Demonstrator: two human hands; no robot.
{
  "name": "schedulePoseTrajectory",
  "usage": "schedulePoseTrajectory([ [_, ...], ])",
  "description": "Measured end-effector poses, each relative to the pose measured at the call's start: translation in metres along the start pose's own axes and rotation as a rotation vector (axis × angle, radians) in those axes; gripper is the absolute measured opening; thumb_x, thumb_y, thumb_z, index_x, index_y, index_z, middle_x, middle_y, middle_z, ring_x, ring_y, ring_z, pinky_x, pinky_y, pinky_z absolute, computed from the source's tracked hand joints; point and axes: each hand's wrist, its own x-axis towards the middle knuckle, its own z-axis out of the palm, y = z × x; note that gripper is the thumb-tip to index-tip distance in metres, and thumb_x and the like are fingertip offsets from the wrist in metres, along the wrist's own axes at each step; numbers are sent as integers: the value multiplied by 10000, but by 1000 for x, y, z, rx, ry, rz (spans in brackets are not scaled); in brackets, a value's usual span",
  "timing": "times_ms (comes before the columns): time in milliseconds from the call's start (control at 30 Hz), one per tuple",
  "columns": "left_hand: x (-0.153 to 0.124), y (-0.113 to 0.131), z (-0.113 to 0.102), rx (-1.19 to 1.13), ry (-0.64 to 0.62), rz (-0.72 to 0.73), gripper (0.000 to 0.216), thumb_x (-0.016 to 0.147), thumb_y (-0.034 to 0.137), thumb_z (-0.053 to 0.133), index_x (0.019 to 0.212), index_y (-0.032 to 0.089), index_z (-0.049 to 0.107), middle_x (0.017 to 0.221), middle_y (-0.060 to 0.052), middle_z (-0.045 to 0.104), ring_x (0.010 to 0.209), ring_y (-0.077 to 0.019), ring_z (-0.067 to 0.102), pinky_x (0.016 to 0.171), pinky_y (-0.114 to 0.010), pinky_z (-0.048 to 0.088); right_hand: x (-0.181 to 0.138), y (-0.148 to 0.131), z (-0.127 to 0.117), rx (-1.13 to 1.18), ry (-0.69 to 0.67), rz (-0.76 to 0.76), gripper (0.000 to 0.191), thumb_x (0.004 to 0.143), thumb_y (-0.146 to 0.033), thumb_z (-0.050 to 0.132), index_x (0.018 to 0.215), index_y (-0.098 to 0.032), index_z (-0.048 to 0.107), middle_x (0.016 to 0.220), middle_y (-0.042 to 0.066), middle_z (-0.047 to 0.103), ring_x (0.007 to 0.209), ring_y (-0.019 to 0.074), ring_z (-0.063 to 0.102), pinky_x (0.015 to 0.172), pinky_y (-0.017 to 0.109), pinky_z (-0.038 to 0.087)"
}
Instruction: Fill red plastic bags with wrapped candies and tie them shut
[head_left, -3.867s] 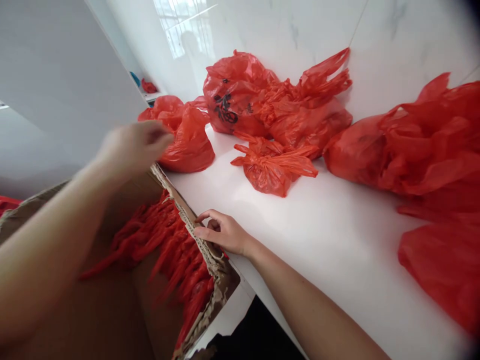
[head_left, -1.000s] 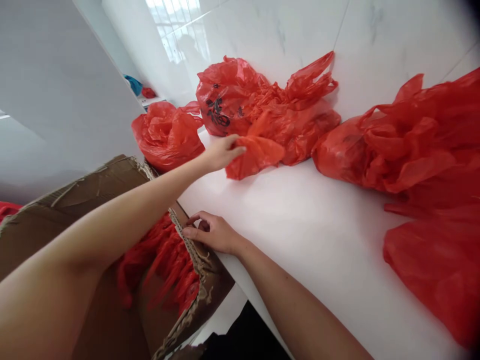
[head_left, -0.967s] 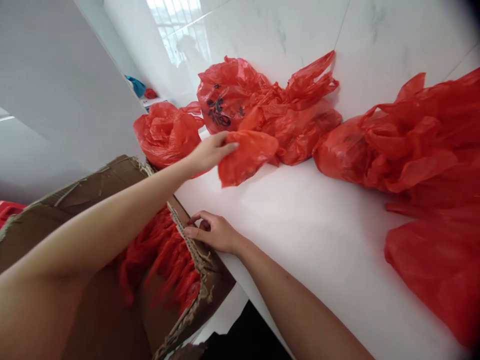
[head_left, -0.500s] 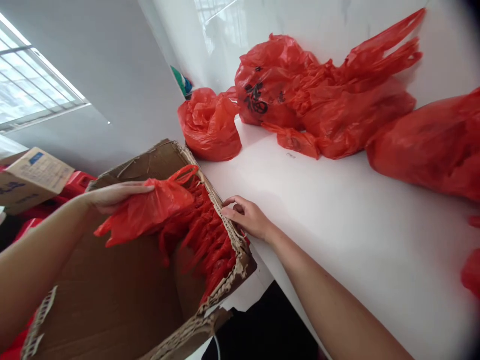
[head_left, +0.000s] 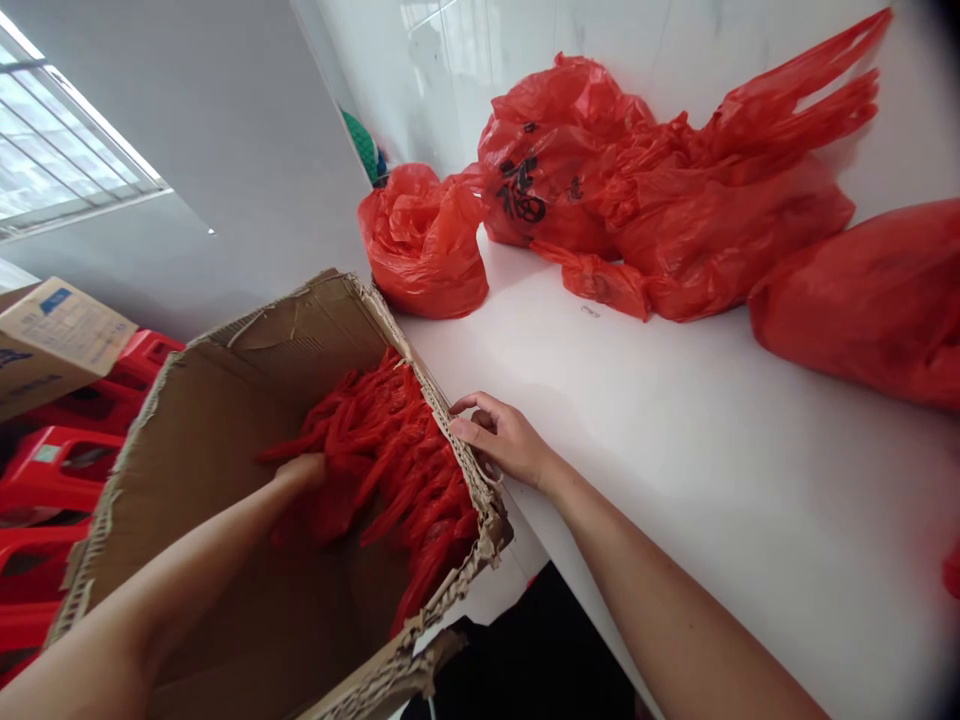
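My left hand (head_left: 301, 472) is down inside a large open cardboard box (head_left: 180, 400), on a red plastic bag (head_left: 334, 500). Its fingers are mostly hidden by the red plastic, which bunches around them. Against the box's right wall is a pile of red plastic bags (head_left: 420, 460), their tops and handles pointing inward. My right hand (head_left: 499, 440) is closed on the torn right rim of the box, thumb and forefinger at the cardboard edge.
Several filled red bags (head_left: 555, 160) stand along the wall on a white table (head_left: 637, 430). To the left are stacked red plastic stools (head_left: 56, 470) with a smaller carton (head_left: 64, 340) on top. A barred window (head_left: 67, 130) is at upper left.
My left hand has gone down into the box with the red plastic bag, which was held up near the rim before. My right hand stays at the rim. The view has shifted slightly.
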Motion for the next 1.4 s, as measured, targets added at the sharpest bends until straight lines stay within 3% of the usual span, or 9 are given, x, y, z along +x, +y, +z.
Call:
schedulePoseTrajectory([
  [267, 8, -1, 27, 242, 156, -55, 336, 914, 326, 591, 1207, 162, 581, 1246, -105, 583, 1095, -248, 589, 906, -466, 509, -2, -5, 0, 16, -1, -2, 463, 810, -620, 599, 1051, -224, 600, 600, -70, 408, 541, 84, 389, 515, 216, 295],
  [367, 10, 5, 19, 213, 188, -67, 303, 915, 333, 592, 1161, 155, 601, 1128, -87, 633, 977, -211, 633, 837, -412, 537, -1, -4, 0, 11, -1, -5, 431, 820, -588, 603, 1041, -219, 600, 596, -69, 405, 558, 91, 392, 533, 225, 300],
  [500, 33, 26, -54, 125, 385, -81, 317, 893, 415, 568, 1057, 152, 634, 967, -67, 678, 849, -215, 651, 699, -343, 520, 0, -3, 0, 1, 8, -18, 406, 820, -559, 613, 1031, -213, 608, 602, -66, 415, 578, 96, 391, 555, 235, 306],
  [633, 47, 97, -148, 30, 813, 40, 395, 968, 354, 316, 1291, 179, 461, 1227, -75, 594, 1063, -186, 565, 868, -333, 462, 1, -4, 0, 17, 0, 0, 424, 801, -573, 629, 1022, -212, 610, 608, -65, 437, 582, 93, 393, 560, 231, 315],
  [733, 38, 189, -173, -134, 1033, 564, 333, 930, 261, 378, 1218, 170, 520, 1125, -56, 629, 953, -130, 581, 832, -251, 469, 1, -6, 0, 23, -3, -1, 443, 784, -586, 644, 1019, -212, 611, 629, -61, 453, 603, 94, 416, 565, 224, 326],
  [867, 36, 320, -140, 144, 742, 1103, 389, 881, 253, 502, 1263, 229, 571, 1309, -50, 571, 1204, -203, 497, 1025, -331, 385, 0, -7, -1, -12, 16, 16, 458, 788, -599, 634, 1034, -214, 612, 648, -56, 466, 620, 97, 434, 574, 219, 339],
  [1033, 71, 421, -96, 247, 527, 1013, 652, 866, 221, 522, 1485, 165, 326, 1540, -148, 323, 1373, -299, 333, 1119, -422, 279, 1, -4, -2, -36, 24, 15, 485, 761, -626, 651, 1017, -215, 615, 676, -49, 488, 635, 102, 447, 591, 224, 358],
  [1200, 89, 434, -101, 302, 406, 982, 606, 743, 354, 678, 1297, 138, 561, 1517, -163, 343, 1394, -371, 259, 1130, -474, 239, 3, -2, -2, -20, 21, 27, 484, 764, -630, 652, 1018, -219, 620, 687, -50, 504, 644, 102, 473, 604, 224, 374],
  [1400, 77, 396, -124, 340, 120, 1010, 575, 700, 590, 631, 1105, 184, 664, 1076, -68, 679, 980, -232, 618, 884, -326, 472, 0, -8, -2, 2, 20, 47, 509, 761, -675, 621, 1017, -235, 630, 689, -38, 515, 654, 111, 490, 601, 225, 382],
])
